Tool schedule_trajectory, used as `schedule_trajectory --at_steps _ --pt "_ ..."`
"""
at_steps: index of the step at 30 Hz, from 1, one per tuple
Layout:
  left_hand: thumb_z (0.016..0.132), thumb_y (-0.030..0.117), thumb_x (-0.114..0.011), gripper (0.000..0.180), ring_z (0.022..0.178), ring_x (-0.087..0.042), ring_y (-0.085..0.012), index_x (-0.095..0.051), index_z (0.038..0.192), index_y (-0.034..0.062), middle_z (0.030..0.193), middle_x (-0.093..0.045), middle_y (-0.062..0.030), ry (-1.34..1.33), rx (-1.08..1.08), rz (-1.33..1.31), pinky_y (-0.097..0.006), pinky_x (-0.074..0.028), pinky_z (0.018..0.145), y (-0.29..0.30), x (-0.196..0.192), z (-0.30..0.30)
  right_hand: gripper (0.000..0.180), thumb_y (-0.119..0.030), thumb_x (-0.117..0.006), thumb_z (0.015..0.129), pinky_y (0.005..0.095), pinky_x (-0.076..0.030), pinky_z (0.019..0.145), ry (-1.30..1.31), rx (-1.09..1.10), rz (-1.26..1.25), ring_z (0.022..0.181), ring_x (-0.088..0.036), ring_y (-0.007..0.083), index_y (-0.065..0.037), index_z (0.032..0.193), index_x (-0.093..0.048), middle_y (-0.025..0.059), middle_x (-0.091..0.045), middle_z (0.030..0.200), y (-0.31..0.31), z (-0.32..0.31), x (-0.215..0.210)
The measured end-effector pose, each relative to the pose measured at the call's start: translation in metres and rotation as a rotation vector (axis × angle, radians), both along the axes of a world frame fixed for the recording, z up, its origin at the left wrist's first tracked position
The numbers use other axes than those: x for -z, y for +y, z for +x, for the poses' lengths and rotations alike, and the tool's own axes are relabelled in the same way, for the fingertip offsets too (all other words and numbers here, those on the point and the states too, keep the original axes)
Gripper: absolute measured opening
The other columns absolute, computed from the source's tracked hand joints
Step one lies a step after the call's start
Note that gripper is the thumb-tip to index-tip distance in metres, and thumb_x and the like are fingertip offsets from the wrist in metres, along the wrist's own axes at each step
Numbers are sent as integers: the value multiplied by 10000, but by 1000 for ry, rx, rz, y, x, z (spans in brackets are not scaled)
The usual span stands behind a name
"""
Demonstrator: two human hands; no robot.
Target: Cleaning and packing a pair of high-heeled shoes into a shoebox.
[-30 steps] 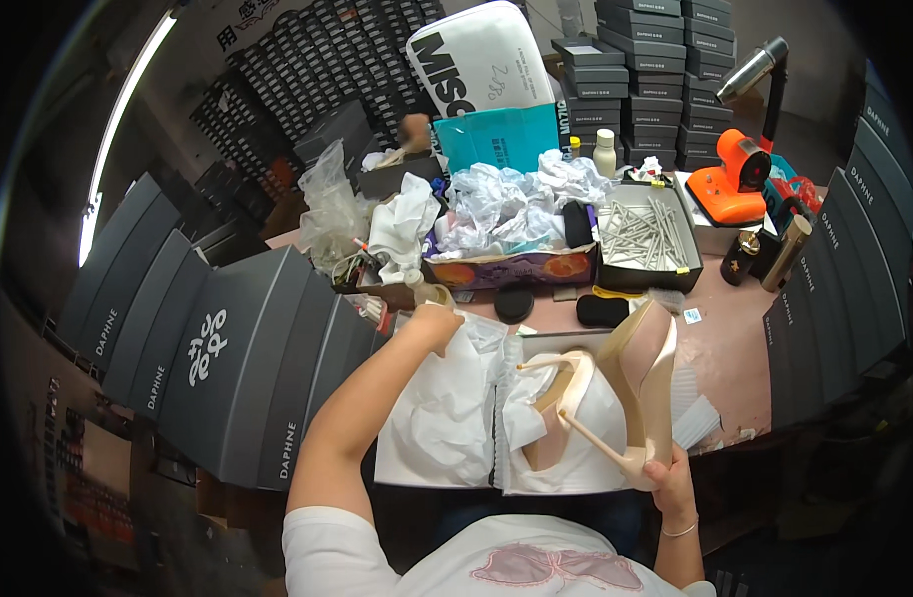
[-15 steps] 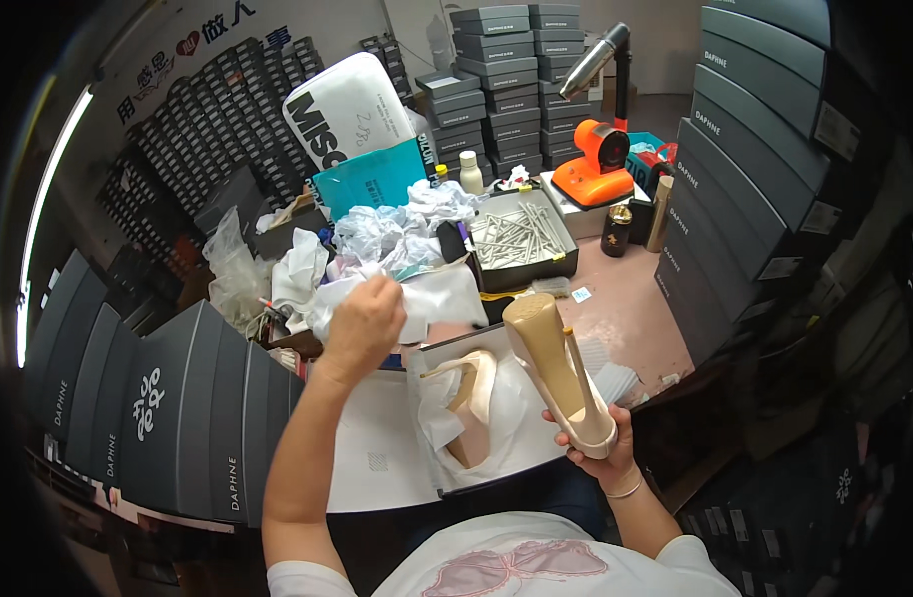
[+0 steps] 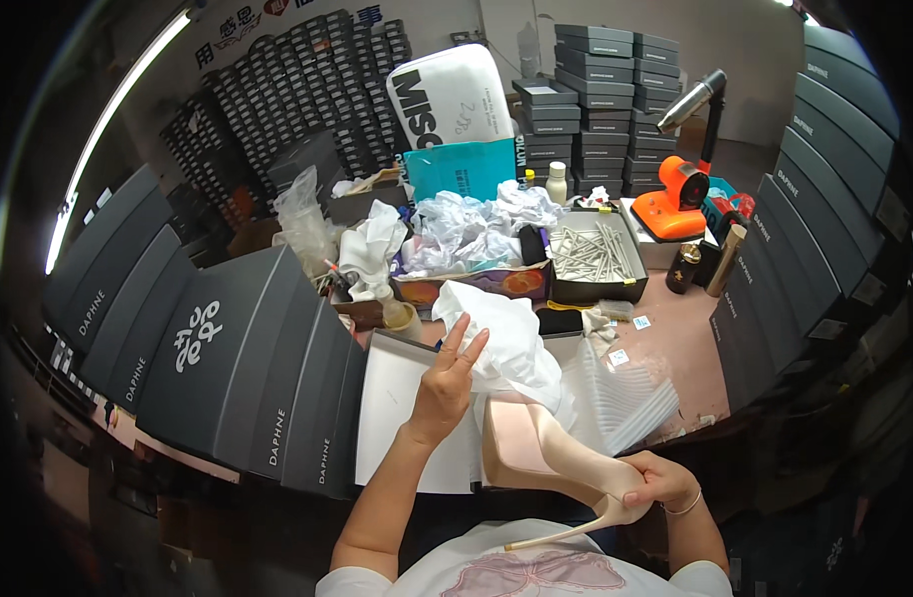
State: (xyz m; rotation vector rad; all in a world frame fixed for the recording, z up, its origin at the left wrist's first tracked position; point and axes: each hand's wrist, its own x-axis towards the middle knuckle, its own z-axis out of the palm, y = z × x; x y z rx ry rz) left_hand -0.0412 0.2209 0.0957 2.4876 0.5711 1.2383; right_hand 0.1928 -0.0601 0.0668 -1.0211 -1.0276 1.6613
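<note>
My right hand (image 3: 660, 483) grips a beige high-heeled shoe (image 3: 566, 448) around its heel end. The thin stiletto heel points down to the left, toward my shirt, and the opening with its pale pink insole faces up. Crumpled white tissue paper (image 3: 501, 338) lies just beyond the shoe's toe. Against the paper's left edge is my left hand (image 3: 445, 393), index and middle fingers stretched apart, nothing visibly gripped. Beneath is a shoe box with a white inside (image 3: 417, 398). The shoe and tissue cover most of its right side, and the second shoe is hidden.
Dark grey shoe boxes (image 3: 218, 358) stand at the left, with a tall stack (image 3: 824, 209) at the right. Beyond are a bin of crumpled paper (image 3: 466, 234), a tray of white sticks (image 3: 591, 254), an orange device (image 3: 672, 204), a dark bottle (image 3: 683, 269) and foam sheets (image 3: 626, 403).
The view has shifted. My left hand has come nearer from the paper pile, and white tissue now lies over the box. The shoe has turned from toe-up to lying across the box.
</note>
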Motion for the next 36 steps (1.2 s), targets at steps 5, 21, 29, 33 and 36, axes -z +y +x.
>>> schedule_trajectory --at_steps 5,21,29,33,36 --pt "840 37 -721 466 868 -655 -190 -576 1283 40 1141 -624 -135 -238 -159 -330 -277 -540 722 8 25 -24 656 -280 -795 750 233 -464 801 9 -82 71 920 -581 116 120 1216 -562 82 -654 1027 0 15 -8" --pt "741 14 -711 489 1396 -300 -361 -622 1212 111 1412 -442 -165 473 -276 -82 -639 -169 1113 -59 97 -112 736 -375 -827 635 238 -507 721 151 353 -57 800 -640 143 111 1135 -590 96 -675 949 -6 4 41" --pt "733 -107 -634 301 729 -634 -271 -691 1008 2 828 -621 -111 36 -74 -222 -341 -500 636 -17 18 -54 688 -277 -799 712 262 -492 761 52 -172 121 858 -621 145 162 1185 -563 132 -677 1003 4 27 14" --pt "734 -88 -663 295 681 -619 -253 -702 1010 9 780 -611 -113 44 92 -285 -317 -489 616 -23 -22 -64 669 -301 -768 756 240 -464 813 -87 -75 38 937 -583 125 124 1228 -557 94 -654 1058 49 -13 -30" --pt "730 -55 -682 287 668 -614 -274 -702 1005 25 755 -604 -117 120 200 -377 -327 -493 619 -32 -49 -80 630 -310 -721 820 242 -478 809 -42 73 52 943 -594 115 107 1253 -532 91 -652 1051 84 -25 0"
